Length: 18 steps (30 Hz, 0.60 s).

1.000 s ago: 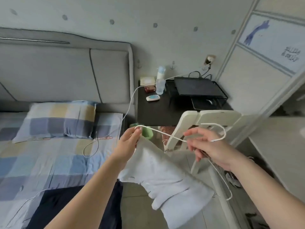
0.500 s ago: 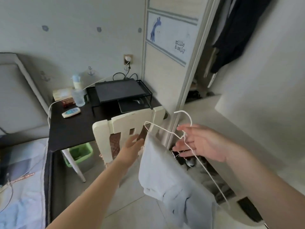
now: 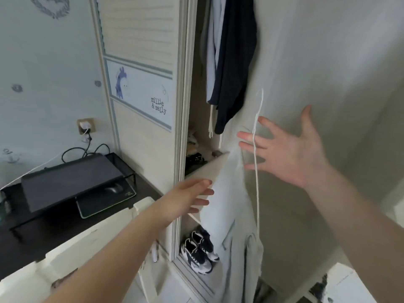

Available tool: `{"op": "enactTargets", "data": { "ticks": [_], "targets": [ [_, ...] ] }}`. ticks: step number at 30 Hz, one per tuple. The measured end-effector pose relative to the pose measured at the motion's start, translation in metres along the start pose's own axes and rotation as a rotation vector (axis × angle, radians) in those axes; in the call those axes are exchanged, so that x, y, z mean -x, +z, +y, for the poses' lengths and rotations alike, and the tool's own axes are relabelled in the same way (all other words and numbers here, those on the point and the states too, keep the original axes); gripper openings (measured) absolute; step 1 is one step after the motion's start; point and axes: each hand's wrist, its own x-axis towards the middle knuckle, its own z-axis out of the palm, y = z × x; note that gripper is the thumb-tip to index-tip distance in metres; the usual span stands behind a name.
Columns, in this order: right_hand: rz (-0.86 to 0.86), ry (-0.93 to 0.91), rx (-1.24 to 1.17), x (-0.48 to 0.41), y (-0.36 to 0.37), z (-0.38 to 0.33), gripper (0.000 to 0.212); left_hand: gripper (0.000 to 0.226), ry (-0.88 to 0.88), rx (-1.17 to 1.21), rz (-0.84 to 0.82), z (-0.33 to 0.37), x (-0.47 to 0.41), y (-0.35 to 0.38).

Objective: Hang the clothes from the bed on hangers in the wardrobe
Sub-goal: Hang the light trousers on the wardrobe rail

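At the far left a dark counter (image 3: pixel 32 243) holds a black stand (image 3: pixel 65 178), and a white chair (image 3: pixel 87 243) is in front of it. A second ago the bed was in view. Now the person has turned and faces the open wardrobe (image 3: pixel 185 84).

The left grip (image 3: pixel 188 200) pinched the shirt (image 3: pixel 227 206) before. Now its fingers are straight and only touch the shirt's edge. Shoes (image 3: pixel 199 254) sit low inside the wardrobe. The pale shirt hangs on the thin white hanger (image 3: pixel 257 193), right at the wardrobe opening, just below the dark clothes (image 3: pixel 236 62) that hang there.

The right grip (image 3: pixel 293 149) held the hanger tight before. Now its fingers are spread wide, and the wire lies across them. I cannot tell if a finger holds it up.

I think the shirt is nearly home. The hook has to go up to the rail, which is out of view.
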Motion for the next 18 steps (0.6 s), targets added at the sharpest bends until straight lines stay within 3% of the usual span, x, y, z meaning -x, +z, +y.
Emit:
{"op": "enactTargets", "data": {
  "ticks": [5,9,13,18],
  "targets": [
    [0.073,-0.141,0.046,-0.046,0.006,-0.057,0.092,0.048,0.164,-0.067,-0.196,0.088,-0.055,-0.028],
    [0.141,-0.248,0.13,-0.082,0.013,-0.107,0.102,0.052,0.268,-0.17,-0.339,0.156,-0.088,-0.05],
    [0.182,-0.351,0.196,-0.115,0.025,-0.155,0.1,0.032,0.427,-0.283,-0.281,0.211,-0.122,-0.074],
    [0.205,-0.419,0.26,-0.16,0.037,-0.221,0.101,0.024,0.543,-0.268,-0.164,0.268,-0.173,-0.097]
  ]
}}
